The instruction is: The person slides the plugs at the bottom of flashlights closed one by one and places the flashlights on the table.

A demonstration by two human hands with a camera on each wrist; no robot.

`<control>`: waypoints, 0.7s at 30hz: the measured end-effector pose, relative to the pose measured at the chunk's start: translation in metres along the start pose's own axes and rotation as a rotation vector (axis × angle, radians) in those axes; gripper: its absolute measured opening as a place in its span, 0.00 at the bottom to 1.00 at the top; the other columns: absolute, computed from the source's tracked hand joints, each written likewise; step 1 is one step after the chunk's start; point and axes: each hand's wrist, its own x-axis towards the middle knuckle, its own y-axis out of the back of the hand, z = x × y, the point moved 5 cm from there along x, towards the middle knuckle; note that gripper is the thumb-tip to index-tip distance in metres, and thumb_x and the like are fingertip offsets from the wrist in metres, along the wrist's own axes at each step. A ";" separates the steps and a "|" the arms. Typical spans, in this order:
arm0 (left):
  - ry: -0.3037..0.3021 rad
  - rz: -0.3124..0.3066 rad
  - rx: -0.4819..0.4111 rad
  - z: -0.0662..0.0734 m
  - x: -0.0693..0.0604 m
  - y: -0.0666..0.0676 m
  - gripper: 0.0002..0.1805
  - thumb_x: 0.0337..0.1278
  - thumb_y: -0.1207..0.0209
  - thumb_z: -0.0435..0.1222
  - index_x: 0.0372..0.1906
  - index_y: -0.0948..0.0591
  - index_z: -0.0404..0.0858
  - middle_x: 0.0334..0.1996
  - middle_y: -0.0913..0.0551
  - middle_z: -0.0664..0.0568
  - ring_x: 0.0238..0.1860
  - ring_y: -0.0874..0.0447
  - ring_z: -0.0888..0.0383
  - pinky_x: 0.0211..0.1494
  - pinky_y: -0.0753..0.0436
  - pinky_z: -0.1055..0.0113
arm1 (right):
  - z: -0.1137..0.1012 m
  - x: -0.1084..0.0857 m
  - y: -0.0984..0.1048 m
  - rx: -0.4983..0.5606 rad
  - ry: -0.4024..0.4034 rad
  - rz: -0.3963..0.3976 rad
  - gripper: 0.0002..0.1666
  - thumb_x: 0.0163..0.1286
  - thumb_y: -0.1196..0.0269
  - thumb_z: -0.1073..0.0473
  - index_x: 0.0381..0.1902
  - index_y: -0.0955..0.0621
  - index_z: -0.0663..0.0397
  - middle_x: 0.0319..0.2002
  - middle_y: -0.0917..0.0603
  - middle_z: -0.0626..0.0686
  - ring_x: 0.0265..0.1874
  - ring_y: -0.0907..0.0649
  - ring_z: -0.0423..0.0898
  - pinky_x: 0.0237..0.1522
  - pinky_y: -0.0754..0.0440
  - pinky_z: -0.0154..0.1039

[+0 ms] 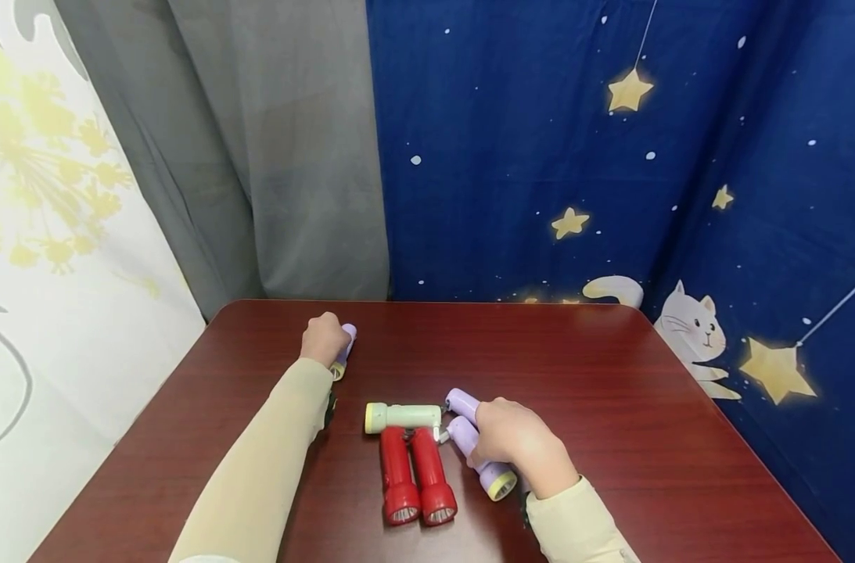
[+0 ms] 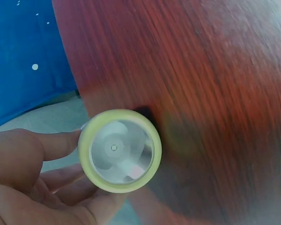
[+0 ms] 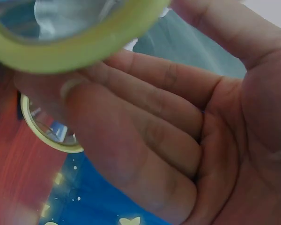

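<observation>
Near the far left of the table, my left hand (image 1: 323, 338) grips a purple flashlight (image 1: 350, 334). Its yellow-rimmed lens (image 2: 119, 187) faces the camera in the left wrist view, thumb on one side and fingers curled on the other. On the right, my right hand (image 1: 520, 439) holds a second purple flashlight (image 1: 462, 429) between thumb and fingers, its yellow-rimmed head pointing toward me. A third purple flashlight (image 1: 461, 402) lies just behind it, partly hidden by the hand. Another yellow-rimmed lens (image 3: 51, 140) shows behind the fingers in the right wrist view.
Left of the right hand, a pale green flashlight (image 1: 406, 417) lies sideways. Two red flashlights (image 1: 430, 473) lie side by side in front of it, lenses toward me. The brown table (image 1: 575, 352) ends at a grey curtain (image 1: 314, 156) and a blue starry curtain (image 1: 497, 156).
</observation>
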 end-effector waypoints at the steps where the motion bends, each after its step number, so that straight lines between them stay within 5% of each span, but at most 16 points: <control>1: -0.004 0.007 0.009 0.001 -0.001 0.001 0.18 0.62 0.39 0.41 0.46 0.16 0.30 0.39 0.12 0.34 0.37 0.13 0.36 0.38 0.13 0.45 | 0.000 0.000 -0.001 -0.007 -0.002 0.004 0.20 0.48 0.16 0.54 0.32 0.14 0.57 0.27 0.18 0.52 0.25 0.19 0.47 0.29 0.19 0.43; 5: -0.010 0.057 0.029 0.004 -0.008 0.009 0.20 0.59 0.39 0.43 0.46 0.15 0.30 0.37 0.11 0.34 0.36 0.13 0.35 0.36 0.14 0.44 | 0.001 0.002 -0.002 -0.026 0.002 0.015 0.19 0.48 0.16 0.54 0.29 0.15 0.55 0.27 0.18 0.51 0.25 0.19 0.47 0.29 0.19 0.43; 8: -0.006 0.044 0.013 0.019 -0.029 0.027 0.19 0.64 0.40 0.43 0.44 0.16 0.28 0.37 0.12 0.33 0.36 0.13 0.35 0.38 0.13 0.43 | 0.001 0.002 0.000 -0.022 0.007 0.022 0.18 0.47 0.16 0.54 0.30 0.14 0.55 0.28 0.19 0.51 0.25 0.19 0.47 0.28 0.20 0.43; 13: -0.167 0.078 -0.038 0.064 -0.071 0.068 0.19 0.75 0.45 0.40 0.30 0.18 0.31 0.26 0.17 0.37 0.27 0.18 0.40 0.36 0.17 0.49 | 0.002 -0.002 0.008 -0.024 0.028 -0.002 0.15 0.48 0.20 0.57 0.27 0.16 0.55 0.25 0.19 0.51 0.22 0.19 0.47 0.26 0.21 0.42; 18: -0.345 0.143 -0.063 0.107 -0.098 0.094 0.18 0.78 0.46 0.41 0.50 0.14 0.30 0.49 0.12 0.34 0.51 0.15 0.36 0.58 0.17 0.43 | 0.003 -0.016 0.031 -0.013 0.078 -0.016 0.12 0.52 0.24 0.58 0.23 0.19 0.52 0.21 0.19 0.50 0.19 0.19 0.46 0.22 0.22 0.40; 21: -0.414 0.111 -0.098 0.139 -0.125 0.108 0.19 0.79 0.47 0.41 0.58 0.15 0.33 0.58 0.14 0.36 0.57 0.15 0.40 0.61 0.16 0.45 | 0.005 -0.024 0.051 0.049 0.111 0.006 0.11 0.57 0.26 0.56 0.23 0.19 0.51 0.20 0.19 0.49 0.18 0.19 0.44 0.22 0.21 0.38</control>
